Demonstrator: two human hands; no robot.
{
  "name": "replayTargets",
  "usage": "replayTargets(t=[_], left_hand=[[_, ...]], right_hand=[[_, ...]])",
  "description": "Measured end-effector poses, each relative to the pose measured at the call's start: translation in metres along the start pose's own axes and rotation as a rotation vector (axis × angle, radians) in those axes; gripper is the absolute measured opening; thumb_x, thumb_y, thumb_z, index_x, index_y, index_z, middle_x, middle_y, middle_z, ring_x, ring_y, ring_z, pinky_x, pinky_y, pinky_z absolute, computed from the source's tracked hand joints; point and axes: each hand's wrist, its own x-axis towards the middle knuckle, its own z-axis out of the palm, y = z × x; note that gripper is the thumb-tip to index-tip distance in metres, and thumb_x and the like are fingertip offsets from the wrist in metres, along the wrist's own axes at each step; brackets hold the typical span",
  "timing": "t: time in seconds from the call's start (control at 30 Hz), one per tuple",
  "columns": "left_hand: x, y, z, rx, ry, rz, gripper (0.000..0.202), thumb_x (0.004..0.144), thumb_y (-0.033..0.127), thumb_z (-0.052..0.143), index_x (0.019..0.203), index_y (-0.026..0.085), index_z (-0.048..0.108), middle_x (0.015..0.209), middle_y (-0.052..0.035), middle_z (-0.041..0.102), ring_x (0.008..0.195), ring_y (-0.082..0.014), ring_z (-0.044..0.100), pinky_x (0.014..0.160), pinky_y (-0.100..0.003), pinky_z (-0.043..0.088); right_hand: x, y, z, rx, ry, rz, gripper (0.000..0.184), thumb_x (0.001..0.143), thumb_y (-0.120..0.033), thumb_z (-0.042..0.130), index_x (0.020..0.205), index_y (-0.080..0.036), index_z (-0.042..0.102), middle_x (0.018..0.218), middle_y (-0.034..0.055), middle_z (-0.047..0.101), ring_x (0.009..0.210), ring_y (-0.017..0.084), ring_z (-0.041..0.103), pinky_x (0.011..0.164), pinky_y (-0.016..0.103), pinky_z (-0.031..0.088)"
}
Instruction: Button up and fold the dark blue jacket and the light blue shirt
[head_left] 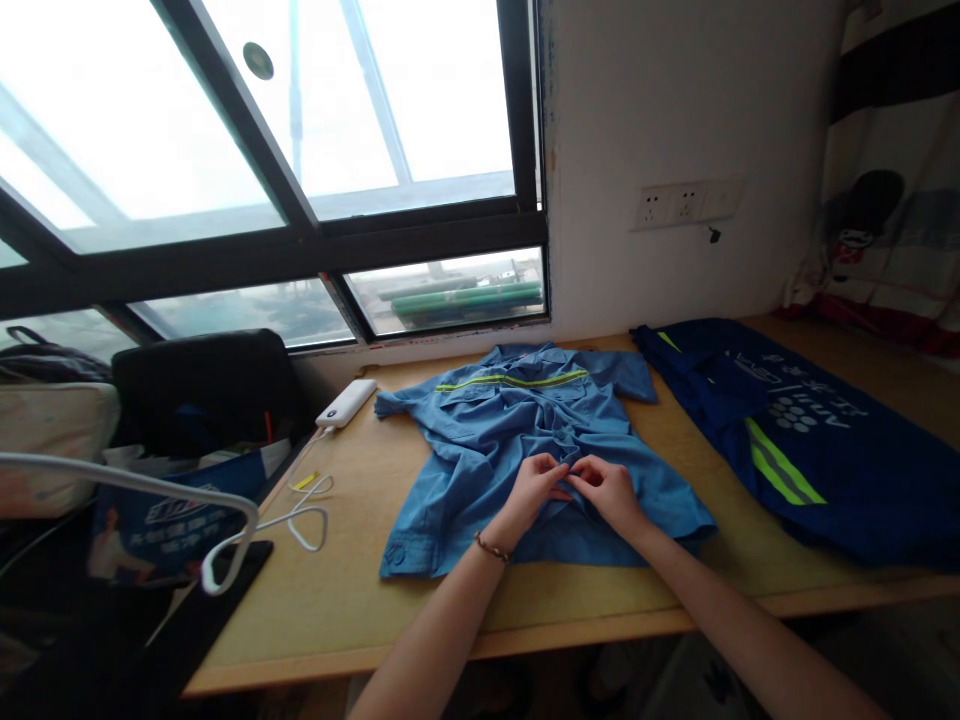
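Observation:
A light blue short-sleeved work shirt [480,450] lies spread on the wooden table, its collar toward the wall and a yellow reflective stripe across the chest. Over its lower front, my left hand [534,488] pinches the fabric along the front opening. Right beside it, my right hand [604,488] pinches the same strip of cloth, the fingertips of both hands almost touching. Creases run through the cloth around them. Whether a button sits between the fingers is hidden.
A dark blue garment [847,450] with reflective bands lies at the table's right. A white power bank [346,403] with a white cable [307,525] sits on the left. Bags and a black chair [210,385] stand beyond the table's left edge. The window and wall sockets [686,203] are behind.

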Motion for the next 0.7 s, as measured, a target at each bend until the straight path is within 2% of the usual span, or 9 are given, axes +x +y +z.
replayTargets(t=[0.17,0.33,0.47,0.57,0.7], left_hand=[[0.0024,-0.0018,-0.0047,-0.311,-0.009,-0.192,0.009,0.064,0.007,0.061,0.065,0.009,0.053,0.059,-0.0043,0.057,0.056,-0.0153,0.06,0.061,-0.028,0.052],[0.0057,0.002,-0.0089,-0.435,0.072,-0.39,0.007,0.065,0.0,0.054,0.068,0.006,0.053,0.061,-0.0077,0.059,0.056,-0.0142,0.06,0.061,-0.025,0.051],[0.0068,0.0021,-0.0108,-0.487,0.087,-0.369,0.014,0.065,-0.003,0.054,0.073,0.008,0.05,0.064,-0.0076,0.059,0.058,-0.0151,0.061,0.063,-0.026,0.051],[0.0067,0.0009,-0.0101,-0.496,0.146,-0.345,0.024,0.063,-0.007,0.053,0.077,0.01,0.046,0.063,-0.0053,0.058,0.057,-0.0159,0.061,0.061,-0.028,0.05],[0.0069,0.0,-0.0094,-0.488,0.185,-0.292,0.033,0.061,-0.008,0.055,0.081,0.014,0.041,0.063,-0.0024,0.056,0.057,-0.0152,0.06,0.06,-0.028,0.05]], right_hand=[[0.0007,0.001,0.0008,-0.009,0.014,0.0,0.014,0.067,-0.032,0.061,0.073,-0.02,0.063,0.049,-0.0031,0.049,0.046,0.01,0.042,0.047,0.023,0.03],[0.0024,0.0037,0.0019,0.063,-0.029,0.034,0.019,0.067,-0.033,0.062,0.079,-0.018,0.064,0.05,-0.0038,0.048,0.046,0.01,0.04,0.046,0.022,0.029],[0.0027,0.0039,0.0028,0.116,-0.042,0.047,0.022,0.067,-0.033,0.062,0.081,-0.017,0.064,0.05,-0.0038,0.046,0.046,0.009,0.038,0.046,0.022,0.029],[0.0026,0.004,0.0031,0.125,-0.055,0.041,0.023,0.067,-0.033,0.061,0.084,-0.017,0.064,0.05,-0.0039,0.046,0.046,0.009,0.038,0.046,0.022,0.029],[0.0019,0.002,0.0029,0.092,-0.077,0.024,0.028,0.069,-0.032,0.059,0.094,-0.018,0.064,0.051,-0.0041,0.046,0.047,0.009,0.038,0.047,0.022,0.031]])
